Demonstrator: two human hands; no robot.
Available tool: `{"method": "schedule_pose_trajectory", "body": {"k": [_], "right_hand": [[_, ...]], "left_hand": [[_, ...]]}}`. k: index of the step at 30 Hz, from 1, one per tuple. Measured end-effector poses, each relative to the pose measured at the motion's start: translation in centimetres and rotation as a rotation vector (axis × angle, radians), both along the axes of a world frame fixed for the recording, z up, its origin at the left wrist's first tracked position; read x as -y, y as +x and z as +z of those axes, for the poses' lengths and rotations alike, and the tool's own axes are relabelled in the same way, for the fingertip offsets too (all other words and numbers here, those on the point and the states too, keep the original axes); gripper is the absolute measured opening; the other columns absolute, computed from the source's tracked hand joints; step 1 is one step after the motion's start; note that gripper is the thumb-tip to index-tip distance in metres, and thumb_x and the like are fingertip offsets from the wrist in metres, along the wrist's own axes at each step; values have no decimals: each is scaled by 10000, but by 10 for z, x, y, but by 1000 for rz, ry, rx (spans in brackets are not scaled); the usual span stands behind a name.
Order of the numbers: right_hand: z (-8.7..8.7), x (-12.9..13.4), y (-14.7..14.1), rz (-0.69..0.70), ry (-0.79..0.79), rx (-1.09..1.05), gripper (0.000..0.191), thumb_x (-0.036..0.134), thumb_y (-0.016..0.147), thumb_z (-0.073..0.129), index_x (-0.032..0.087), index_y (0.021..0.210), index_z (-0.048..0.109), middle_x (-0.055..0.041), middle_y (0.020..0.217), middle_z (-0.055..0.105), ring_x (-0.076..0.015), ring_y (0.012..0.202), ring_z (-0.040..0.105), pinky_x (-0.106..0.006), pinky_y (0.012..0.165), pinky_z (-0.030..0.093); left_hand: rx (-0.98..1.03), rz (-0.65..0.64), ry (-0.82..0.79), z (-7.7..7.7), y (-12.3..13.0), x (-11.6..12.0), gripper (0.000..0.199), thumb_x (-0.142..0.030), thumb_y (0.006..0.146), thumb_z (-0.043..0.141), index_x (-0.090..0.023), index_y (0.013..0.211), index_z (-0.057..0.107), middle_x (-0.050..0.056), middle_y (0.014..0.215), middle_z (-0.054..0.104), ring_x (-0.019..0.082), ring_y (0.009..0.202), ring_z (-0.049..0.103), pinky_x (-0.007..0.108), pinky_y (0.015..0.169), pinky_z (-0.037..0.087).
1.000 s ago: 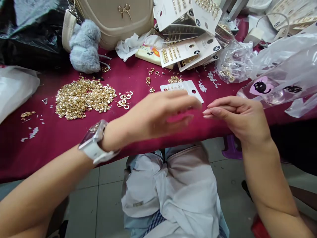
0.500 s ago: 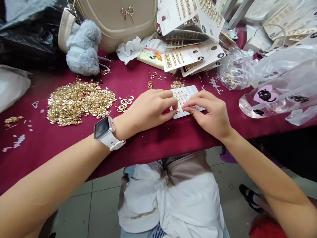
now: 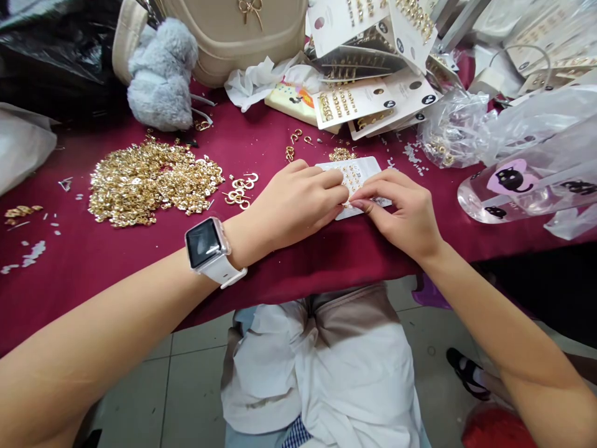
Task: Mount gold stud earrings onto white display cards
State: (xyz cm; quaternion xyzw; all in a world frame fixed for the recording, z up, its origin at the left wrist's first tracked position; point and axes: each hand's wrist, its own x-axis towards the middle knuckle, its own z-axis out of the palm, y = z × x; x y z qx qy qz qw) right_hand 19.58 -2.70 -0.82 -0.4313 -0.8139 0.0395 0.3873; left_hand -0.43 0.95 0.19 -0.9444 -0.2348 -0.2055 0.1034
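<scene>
A white earring card with rows of small gold studs lies on the maroon cloth between my two hands. My left hand, with a watch on its wrist, reaches over the card's left part, its fingers closed. My right hand pinches thumb and forefinger together over the card's near part, close to the left fingertips. Whatever is between the fingertips of either hand is hidden or too small to name. Left of my hands are gold hoop earrings and a large heap of small gold pieces.
Behind the card sits a small gold pile. Stacked earring cards, a beige bag and a grey fluffy charm stand at the back. On the right are plastic bags and a clear cat-print bottle.
The view has shifted slightly, so the table things sit a little further right. My left fingers have drawn in towards my right fingertips over the card. The right hand keeps its pinch.
</scene>
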Motion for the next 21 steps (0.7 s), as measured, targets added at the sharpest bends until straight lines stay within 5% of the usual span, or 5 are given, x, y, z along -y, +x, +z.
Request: {"method": "schedule_pose_trajectory", "body": {"k": [21], "right_hand": [[-1,-1,-1,9,-12,24,98,135,826,640,220,785,664,-17,796,668,-173,788,650,-316,729,537]], "left_hand": [[-69,101,-72,0,7,8,243,-206,943,426,-137,833,631,31,760,625,149,677,583,283,647,328]]}}
